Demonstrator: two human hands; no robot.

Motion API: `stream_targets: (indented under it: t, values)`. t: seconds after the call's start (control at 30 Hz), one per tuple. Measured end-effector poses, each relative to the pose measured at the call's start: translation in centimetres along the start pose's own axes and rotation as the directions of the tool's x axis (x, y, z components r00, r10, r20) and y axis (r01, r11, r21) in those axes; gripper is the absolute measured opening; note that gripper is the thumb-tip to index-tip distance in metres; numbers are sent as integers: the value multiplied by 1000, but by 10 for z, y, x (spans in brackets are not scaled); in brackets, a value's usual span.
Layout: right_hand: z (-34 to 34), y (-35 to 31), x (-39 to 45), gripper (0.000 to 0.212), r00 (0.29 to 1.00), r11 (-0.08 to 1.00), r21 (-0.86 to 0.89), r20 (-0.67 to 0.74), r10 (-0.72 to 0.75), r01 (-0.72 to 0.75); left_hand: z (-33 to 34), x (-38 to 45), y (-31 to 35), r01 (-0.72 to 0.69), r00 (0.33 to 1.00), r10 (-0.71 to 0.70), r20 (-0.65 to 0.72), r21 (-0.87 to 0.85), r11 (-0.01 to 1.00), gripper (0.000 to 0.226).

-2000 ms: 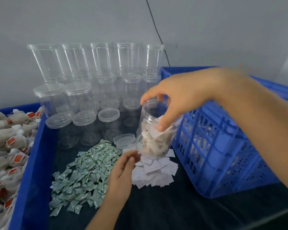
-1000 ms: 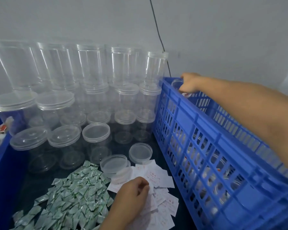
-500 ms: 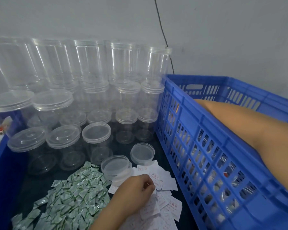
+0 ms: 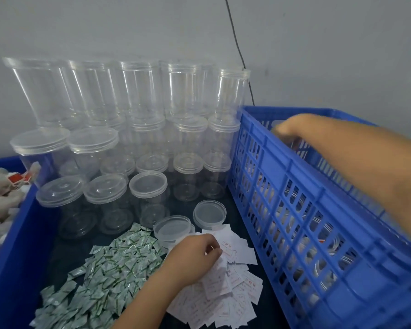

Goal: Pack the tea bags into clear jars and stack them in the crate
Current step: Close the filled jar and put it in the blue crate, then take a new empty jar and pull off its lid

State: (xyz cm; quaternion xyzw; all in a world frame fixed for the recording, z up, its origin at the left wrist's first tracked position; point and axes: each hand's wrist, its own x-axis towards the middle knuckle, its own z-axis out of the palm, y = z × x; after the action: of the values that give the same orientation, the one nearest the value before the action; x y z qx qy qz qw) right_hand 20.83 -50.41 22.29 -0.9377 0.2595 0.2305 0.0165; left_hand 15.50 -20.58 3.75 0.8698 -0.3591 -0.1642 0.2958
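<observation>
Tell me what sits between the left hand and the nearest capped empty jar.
Two loose clear lids lie on the dark surface directly between the left hand, which rests on the white paper slips, and the nearest capped jar. They are low and flat, so lifting the hand over them should probably clear the way.

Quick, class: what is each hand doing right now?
Left hand: fingers curled, pinching a slip in the white paper slips.
Right hand: over the blue plastic crate; grip cannot be told.
</observation>
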Motion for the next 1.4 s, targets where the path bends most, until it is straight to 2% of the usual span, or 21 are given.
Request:
stream_targets:
  t: [0.07,0.2,0.37,0.63,0.73,0.83,0.9,1.1,1.4]
  values:
    - [-26,-7,-14,33,994,1000,-14,-105,-19,17,-4,-5,4,1,1000,-1,-6,12,1000,19]
    - [-58,-36,-54,38,938,995,-60,-334,-91,75,-12,-17,12,12,1000,-11,-26,8,1000,20]
    - [-50,-89,-96,33,851,970,-124,-465,-245,211,-19,-35,20,20,998,-19,-65,15,1000,19]
    - [32,-185,-106,39,761,859,-13,-455,-462,513,-33,-79,10,96,981,-101,-168,-38,995,10]
    - [74,-212,-81,51,767,807,151,-449,-458,570,-39,-96,-5,135,963,-151,-224,-83,987,10]
    - [105,-229,-55,76,779,774,274,-478,-406,571,-43,-111,-22,159,942,-196,-273,-150,976,13]
    - [115,-237,-41,84,793,773,303,-471,-386,557,-45,-118,-32,181,928,-228,-294,-178,967,15]
    - [120,-248,-21,91,819,791,300,-415,-395,533,-50,-123,-44,225,891,-297,-344,-234,946,11]
    - [127,-254,-12,95,801,781,310,-472,-368,541,-44,-120,-49,215,883,-294,-365,-242,946,11]
